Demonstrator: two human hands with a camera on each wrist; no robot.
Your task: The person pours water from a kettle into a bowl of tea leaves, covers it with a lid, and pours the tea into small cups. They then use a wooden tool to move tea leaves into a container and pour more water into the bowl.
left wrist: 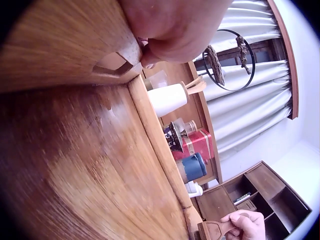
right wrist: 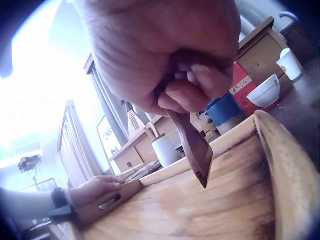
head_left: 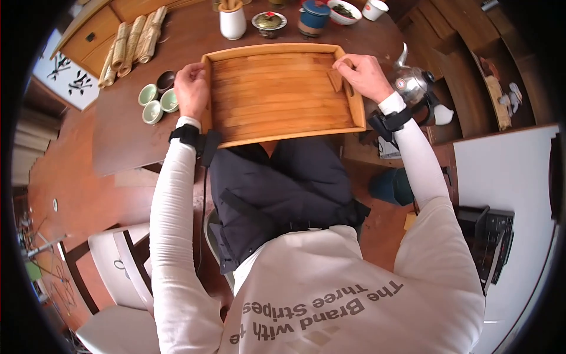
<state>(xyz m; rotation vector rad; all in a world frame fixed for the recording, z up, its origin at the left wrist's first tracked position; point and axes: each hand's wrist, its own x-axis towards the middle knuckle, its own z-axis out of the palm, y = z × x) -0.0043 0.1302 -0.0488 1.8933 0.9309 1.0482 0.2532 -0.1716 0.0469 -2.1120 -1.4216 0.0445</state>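
A rectangular wooden tray (head_left: 283, 94) with raised sides lies in front of me, its near edge over my lap. My left hand (head_left: 193, 88) grips its left side by the handle cut-out (left wrist: 112, 64). In my right hand (head_left: 367, 75) I hold a small wooden tool (right wrist: 195, 147) with a slim handle and flared flat end, like a flat brush. The tool's wide end points down over the tray's right part, near the right handle slot. In the left wrist view, the tool (left wrist: 214, 229) shows at the bottom, pinched by the right hand (left wrist: 247, 225).
On the brown table (head_left: 127, 138), several small cups (head_left: 152, 112) stand left of the tray. Rolled bamboo mats (head_left: 132, 44) lie behind them. Along the back are a white holder (head_left: 232, 23), a lidded bowl (head_left: 269, 23), a blue pot (head_left: 313, 19) and a white bowl (head_left: 344, 12). A metal kettle (head_left: 413, 82) stands right.
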